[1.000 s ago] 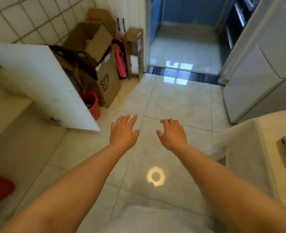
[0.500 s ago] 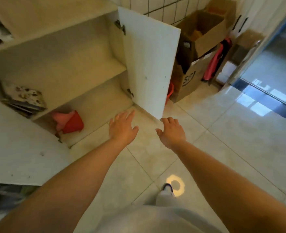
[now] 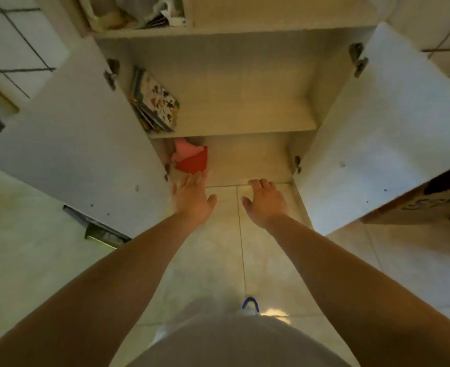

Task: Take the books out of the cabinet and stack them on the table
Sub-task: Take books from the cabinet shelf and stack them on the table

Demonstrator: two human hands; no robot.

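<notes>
Cabinet (image 3: 245,83) fills the upper centre of the frame, both doors swung wide. Stack of books (image 3: 155,103) lies on the middle shelf (image 3: 245,112), hard against the left wall, picture cover up. Red and pink item (image 3: 190,158) sits on the bottom shelf below it. Left hand (image 3: 192,198) and right hand (image 3: 266,202) reach forward at frame centre over the floor tiles (image 3: 218,260), fingers loose, holding nothing, well short of the books.

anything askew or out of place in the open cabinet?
Yes. The books on the middle shelf lie in a fanned, crooked pile against the left wall, edges not lined up. Below, a red and pink item sits crumpled in the bottom corner.
</notes>
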